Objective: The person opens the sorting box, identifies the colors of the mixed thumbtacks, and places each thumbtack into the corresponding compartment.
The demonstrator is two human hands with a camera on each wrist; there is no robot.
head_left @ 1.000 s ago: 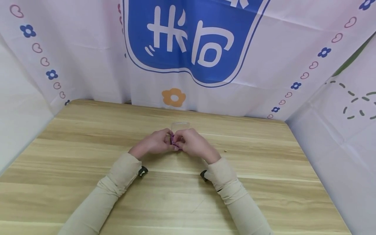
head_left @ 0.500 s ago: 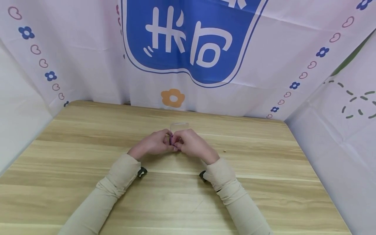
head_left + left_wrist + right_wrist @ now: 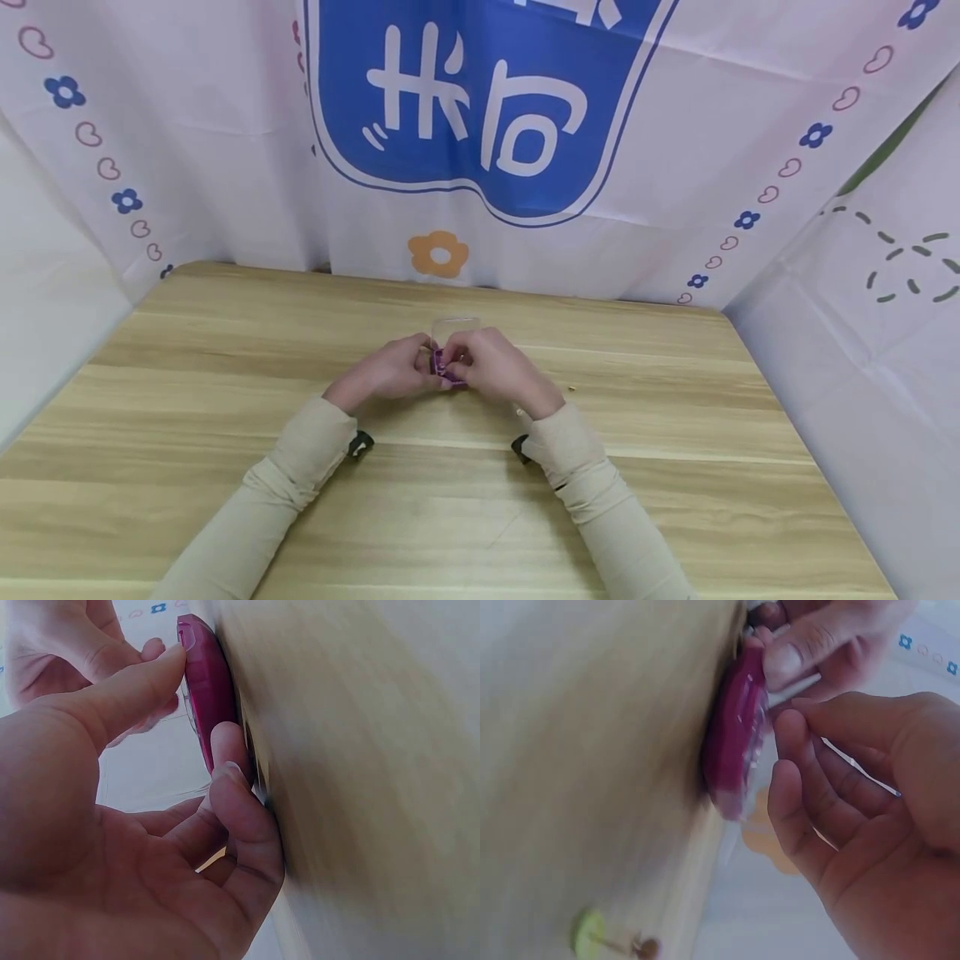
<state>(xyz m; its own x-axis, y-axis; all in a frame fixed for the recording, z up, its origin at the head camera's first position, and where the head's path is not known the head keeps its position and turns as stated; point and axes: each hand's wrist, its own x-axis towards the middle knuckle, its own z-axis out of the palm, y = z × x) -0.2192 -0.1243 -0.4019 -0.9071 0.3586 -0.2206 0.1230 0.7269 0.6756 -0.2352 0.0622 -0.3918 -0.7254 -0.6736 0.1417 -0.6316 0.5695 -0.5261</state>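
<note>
My left hand [image 3: 393,367] grips a small purple case [image 3: 208,690], its thumb on the near rim and curled fingers against the underside, low over the table. A clear lid [image 3: 456,320] stands up behind the case in the head view. My right hand [image 3: 491,367] is at the case with thumb and index fingertips brought together. In the right wrist view, the right fingertips [image 3: 793,727] are beside the case's open side, and no object shows between them. The case's contents are mostly hidden by the hands.
On the wooden table [image 3: 420,517], a thumbtack-like piece with a yellow-green disc [image 3: 590,934] and a thin shaft lies near the right hand. A tiny gold-coloured piece [image 3: 572,388] lies farther right. A printed white cloth [image 3: 247,183] hangs along the back edge.
The right fingers have shifted slightly at the case, and more of its purple inside shows. The left hand keeps its hold. The head view has tilted slightly.
</note>
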